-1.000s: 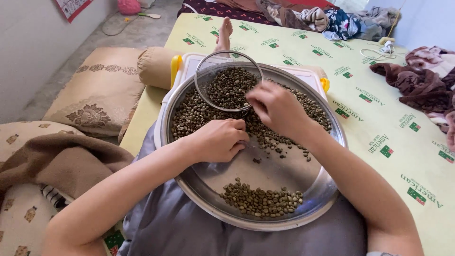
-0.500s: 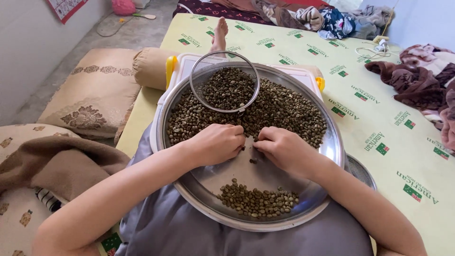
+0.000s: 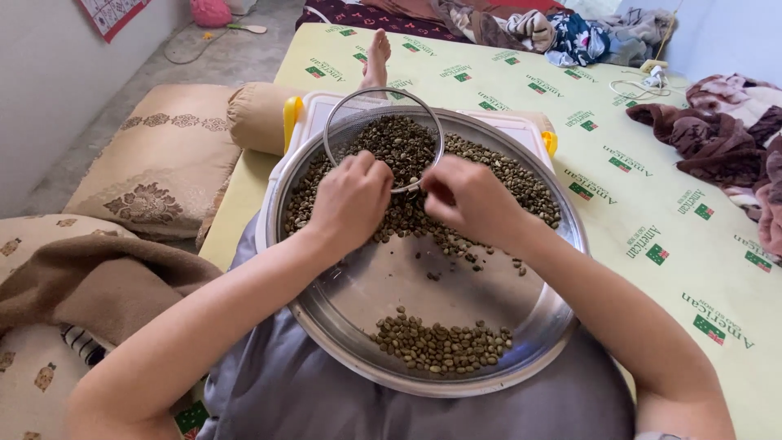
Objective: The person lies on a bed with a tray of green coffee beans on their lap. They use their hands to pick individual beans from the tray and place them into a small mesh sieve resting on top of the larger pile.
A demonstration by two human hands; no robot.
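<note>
- Both hands have moved up the tray [image 3: 562, 244] since half a second ago: then they met near the middle, at the edge of the big heap; now they are on the heap, close under the sieve [image 3: 383, 147].
- One second ago the right hand was reaching further up and the left was lower, so the hands go back and forth between the heap and the bare middle of the tray. I judge that the sorting of the beans goes on, piece by piece.
- Left hand [image 3: 352, 200]: fingers curled down and narrow, tips touching the beans [image 3: 489, 175]. If it holds any bean, I cannot tell; the palm is hidden.
- Right hand [image 3: 468, 200]: also half closed, the fingertips pinched together at the sieve rim. It looks like a pinch on a bean, but the bean itself is not visible.
- Small pile [image 3: 440, 346] lies apart at the near side of the tray, with a few loose beans between it and the heap.
- Tray rests on the lap of the person.
</note>
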